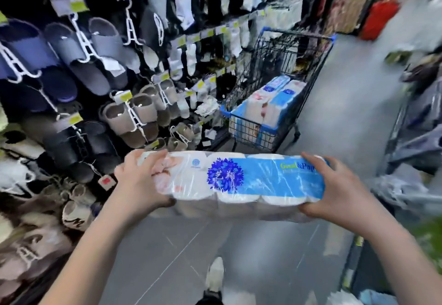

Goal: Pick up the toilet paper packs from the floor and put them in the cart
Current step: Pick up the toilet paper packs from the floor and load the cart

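Note:
I hold a toilet paper pack (239, 180) level in front of me, above the grey floor. It is white rolls in clear wrap with a blue label and a dark blue flower. My left hand (138, 180) grips its left end and my right hand (334, 187) grips its right end. Ahead stands a black wire cart (299, 56) with blue trim. Several similar packs (270, 103) lie inside the cart.
A rack of hanging slippers (100, 48) and socks (191, 13) lines the left side, close to my left arm. Bagged goods (416, 137) crowd the right edge. Grey aisle floor (342, 89) runs beside the cart. My shoe (215, 276) shows below.

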A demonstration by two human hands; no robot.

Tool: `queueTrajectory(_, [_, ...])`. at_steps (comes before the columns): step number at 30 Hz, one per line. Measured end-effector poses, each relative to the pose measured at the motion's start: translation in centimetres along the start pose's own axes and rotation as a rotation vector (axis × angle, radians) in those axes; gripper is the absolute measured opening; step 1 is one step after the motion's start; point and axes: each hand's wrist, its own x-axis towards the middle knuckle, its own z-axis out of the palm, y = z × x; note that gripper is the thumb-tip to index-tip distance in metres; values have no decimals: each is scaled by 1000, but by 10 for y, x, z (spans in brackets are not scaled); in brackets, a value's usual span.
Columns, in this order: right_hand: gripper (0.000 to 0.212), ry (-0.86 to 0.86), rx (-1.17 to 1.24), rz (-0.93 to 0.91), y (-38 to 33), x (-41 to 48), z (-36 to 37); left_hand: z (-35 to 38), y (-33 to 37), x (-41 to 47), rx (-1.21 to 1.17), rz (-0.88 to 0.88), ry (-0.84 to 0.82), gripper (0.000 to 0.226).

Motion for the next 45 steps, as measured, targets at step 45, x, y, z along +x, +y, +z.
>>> queueTrajectory(45, [112, -50, -20, 241, 401, 465, -162, 268, 416, 515, 41, 169, -225, 117])
